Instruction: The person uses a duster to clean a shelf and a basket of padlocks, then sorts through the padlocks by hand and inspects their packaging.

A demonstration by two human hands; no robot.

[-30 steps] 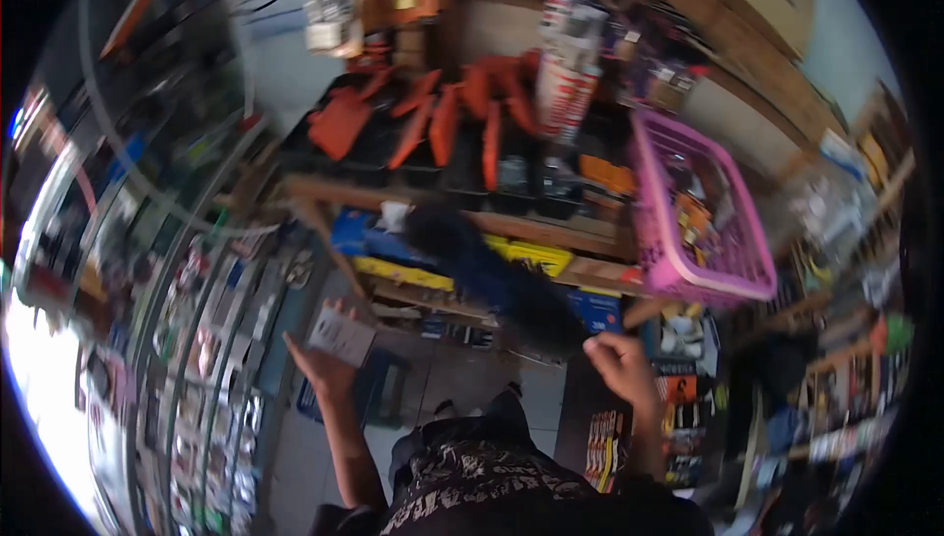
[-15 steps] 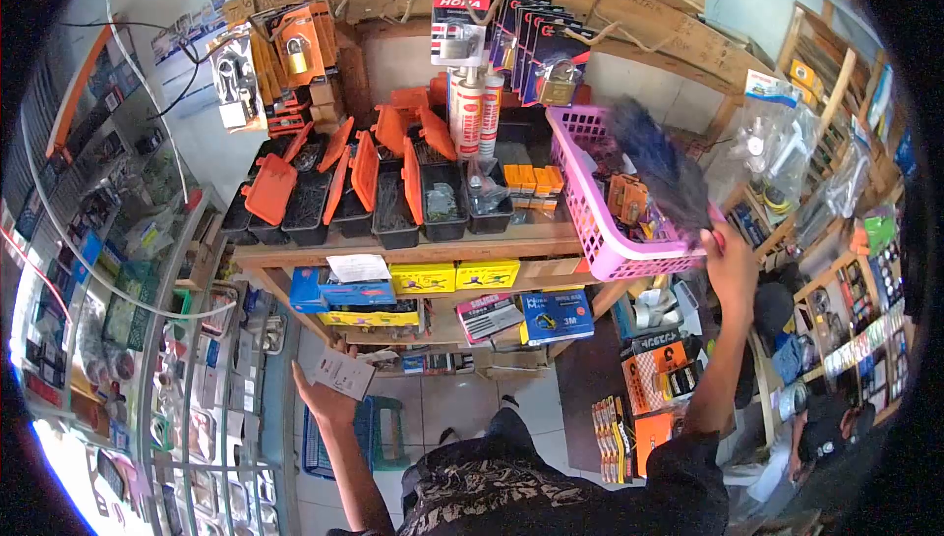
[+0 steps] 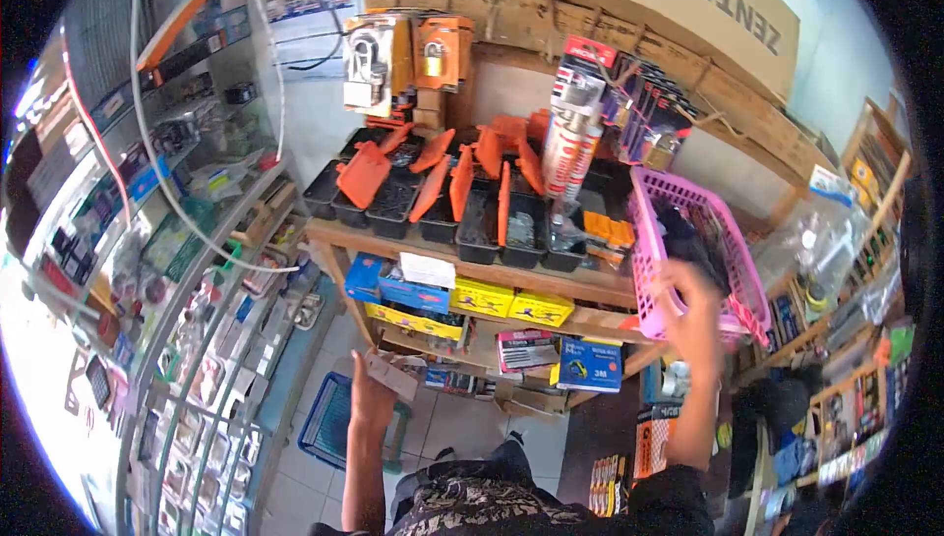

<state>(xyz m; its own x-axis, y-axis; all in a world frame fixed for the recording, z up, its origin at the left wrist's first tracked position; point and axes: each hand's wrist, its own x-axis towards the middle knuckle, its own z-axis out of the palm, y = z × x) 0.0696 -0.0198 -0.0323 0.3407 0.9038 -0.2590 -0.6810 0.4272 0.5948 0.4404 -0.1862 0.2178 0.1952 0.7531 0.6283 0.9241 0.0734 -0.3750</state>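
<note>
My left hand [image 3: 370, 396] is closed on a white printed card [image 3: 391, 377], held low in front of the shelf. The card is seen at a slant and its print cannot be read. My right hand [image 3: 691, 298] is over the near side of the pink plastic basket [image 3: 646, 285], and its fingers are smeared by motion. Inside the basket lies a dark, fluffy duster [image 3: 688, 241], partly hidden by that hand. What looks like its red handle [image 3: 752, 323] sticks out at the basket's near right corner.
Black bins [image 3: 393, 204] with raised orange lids [image 3: 364, 174] line the wooden counter left of the basket. Sealant tubes [image 3: 570, 154] and packaged padlocks [image 3: 433, 56] are behind them. Boxes [image 3: 587, 364] fill the shelf below. A glass display case [image 3: 187, 369] runs along the left.
The duster has gone from my right hand down into the basket. That hand has moved left along the basket's near side. The view has turned, and the card in my left hand has tilted.
</note>
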